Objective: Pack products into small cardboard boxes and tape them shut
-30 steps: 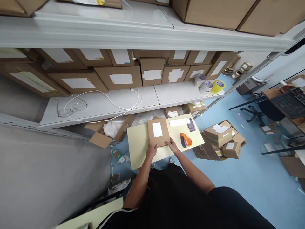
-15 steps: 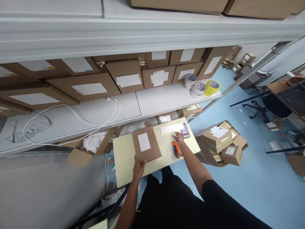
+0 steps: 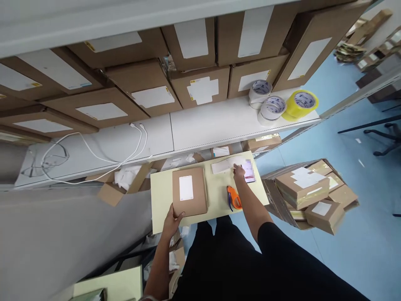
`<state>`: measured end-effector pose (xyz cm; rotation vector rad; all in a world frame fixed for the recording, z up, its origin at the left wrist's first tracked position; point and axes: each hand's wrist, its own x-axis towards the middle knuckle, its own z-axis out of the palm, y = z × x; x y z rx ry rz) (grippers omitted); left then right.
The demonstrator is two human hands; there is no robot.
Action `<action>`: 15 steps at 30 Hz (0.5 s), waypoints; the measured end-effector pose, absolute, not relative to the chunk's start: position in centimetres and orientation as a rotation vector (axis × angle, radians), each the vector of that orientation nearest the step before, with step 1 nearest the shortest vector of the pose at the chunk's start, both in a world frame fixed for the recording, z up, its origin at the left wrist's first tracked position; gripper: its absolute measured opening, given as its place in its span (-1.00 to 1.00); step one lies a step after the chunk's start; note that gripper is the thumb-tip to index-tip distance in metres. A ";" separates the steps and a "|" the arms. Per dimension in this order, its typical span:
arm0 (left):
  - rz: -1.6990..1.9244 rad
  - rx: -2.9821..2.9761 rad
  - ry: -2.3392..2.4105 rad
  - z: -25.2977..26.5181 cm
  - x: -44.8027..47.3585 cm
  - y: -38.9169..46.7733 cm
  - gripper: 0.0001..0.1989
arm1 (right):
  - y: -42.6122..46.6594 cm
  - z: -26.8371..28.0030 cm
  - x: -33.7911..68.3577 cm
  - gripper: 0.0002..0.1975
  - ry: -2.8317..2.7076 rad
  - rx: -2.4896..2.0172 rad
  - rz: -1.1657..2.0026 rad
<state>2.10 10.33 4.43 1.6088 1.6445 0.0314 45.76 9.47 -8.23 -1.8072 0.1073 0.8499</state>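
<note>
Head view, flat brown cardboard box [image 3: 194, 205]: lies on the pale yellow counter [image 3: 161, 194], white rectangular label [image 3: 186, 187] uppermost.
Left hand [image 3: 171, 223]: fingers gripping the box's near left corner, thumb on top.
Right hand [image 3: 239, 172]: fingers curled at the white paper strip [image 3: 220, 167]; pinching or merely touching, cannot tell.
Box handling: probably stiff and fairly light; contents hidden, fragility unknown. Best held by opposite sides, clear of the label.
Strip handling: likely thin, limp, easily creased; hold by one edge.
</note>
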 end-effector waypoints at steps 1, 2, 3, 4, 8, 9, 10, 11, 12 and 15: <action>0.061 1.696 1.704 5.2 2.9 10.6 -0.22 | 9.3 -7.6 45.8 -0.63 0.134 -1.788 0.830; 0.104 1.789 1.756 6.1 3.9 10.9 -0.28 | 9.0 -6.7 45.7 -0.60 0.142 -1.757 0.815; 0.155 1.884 1.783 7.0 5.4 11.2 -0.35 | 8.6 -5.8 45.6 -0.57 0.136 -1.710 0.805; 0.191 1.960 1.762 8.0 7.3 11.6 -0.41 | 8.0 -4.8 45.4 -0.55 0.119 -1.653 0.802; 0.072 2.119 1.294 10.7 18.1 14.2 -0.46 | 5.1 -0.4 43.7 -0.52 -0.023 -1.451 0.857; 0.070 2.139 1.171 10.9 21.1 15.1 -0.44 | 4.4 0.7 43.2 -0.53 -0.058 -1.429 0.877; 0.084 2.151 1.053 11.0 23.9 15.9 -0.41 | 3.7 1.7 42.6 -0.55 -0.087 -1.411 0.893; 0.107 2.142 0.961 10.8 26.4 16.7 -0.39 | 3.1 2.6 42.1 -0.57 -0.107 -1.396 0.903; 0.112 2.114 0.865 10.6 28.4 17.4 -0.38 | 2.5 3.5 41.8 -0.58 -0.117 -1.383 0.907; -0.009 1.952 0.707 9.8 31.8 19.1 -0.54 | 0.9 5.3 41.7 -0.57 -0.138 -1.380 0.912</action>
